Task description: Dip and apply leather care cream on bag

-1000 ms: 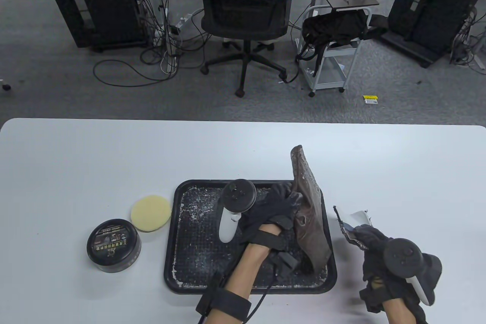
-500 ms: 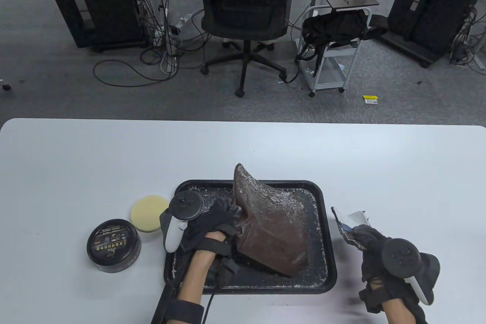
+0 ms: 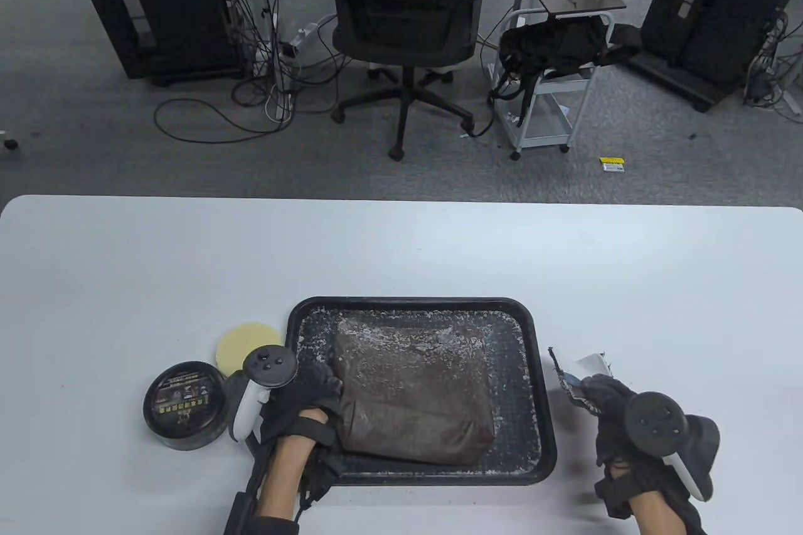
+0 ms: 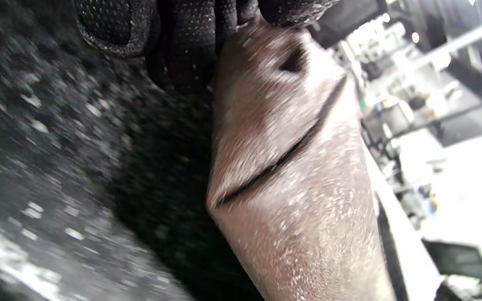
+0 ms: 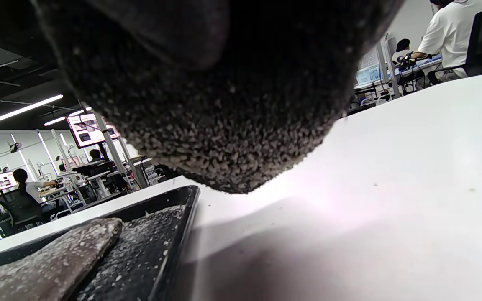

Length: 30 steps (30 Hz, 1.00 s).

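Observation:
A brown leather bag (image 3: 414, 394), speckled with white flakes, lies flat in the black tray (image 3: 414, 304). My left hand (image 3: 323, 394) grips the bag's left edge. In the left wrist view its fingers (image 4: 174, 46) pinch a corner of the bag (image 4: 299, 175) above the tray floor (image 4: 48, 167). My right hand (image 3: 590, 389) rests on the table right of the tray and holds a torn white scrap (image 3: 583, 369). The black cream tin (image 3: 185, 404), with its lid on, and the round yellow sponge (image 3: 241, 340) sit left of the tray.
The white table (image 3: 188, 259) stretches bare behind and beside the tray. White flakes litter the tray floor. In the right wrist view the glove (image 5: 224, 104) fills the top, with the tray rim (image 5: 178, 234) and bag (image 5: 44, 267) below it. An office chair and carts stand beyond the table.
The left hand swung the bag from standing on edge at the tray's right down to flat, moving left and toward me. The right hand stayed put with its scrap.

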Motion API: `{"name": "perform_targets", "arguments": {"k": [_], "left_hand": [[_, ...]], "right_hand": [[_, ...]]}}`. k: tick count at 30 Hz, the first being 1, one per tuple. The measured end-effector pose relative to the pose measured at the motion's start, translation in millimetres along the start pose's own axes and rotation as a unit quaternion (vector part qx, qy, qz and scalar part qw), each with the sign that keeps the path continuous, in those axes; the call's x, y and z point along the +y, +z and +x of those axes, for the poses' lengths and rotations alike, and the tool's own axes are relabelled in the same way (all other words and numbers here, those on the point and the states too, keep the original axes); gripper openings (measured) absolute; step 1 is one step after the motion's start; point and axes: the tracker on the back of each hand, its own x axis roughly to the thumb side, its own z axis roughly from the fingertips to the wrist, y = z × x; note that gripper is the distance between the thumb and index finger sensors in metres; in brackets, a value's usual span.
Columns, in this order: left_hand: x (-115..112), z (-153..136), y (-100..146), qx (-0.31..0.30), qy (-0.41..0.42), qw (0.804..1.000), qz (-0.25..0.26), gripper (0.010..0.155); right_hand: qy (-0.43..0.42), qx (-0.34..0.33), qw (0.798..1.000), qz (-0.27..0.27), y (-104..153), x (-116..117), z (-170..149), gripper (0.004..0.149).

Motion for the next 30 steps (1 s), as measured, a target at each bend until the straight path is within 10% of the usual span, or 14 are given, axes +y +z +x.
{"name": "perform_targets", "arguments": {"k": [23,30], "left_hand": [[-14,-10,14,-0.088,-0.107,0.99,-0.028,0.057],[2,-14,28,-0.116,-0.139,0.979,0.093,0.055]], "right_hand": [[0.042,0.0,0.999,0.006,2,8,2,0.048],[0.048,-0.003,0.999,-0.007,4,12,5,0.048]]}}
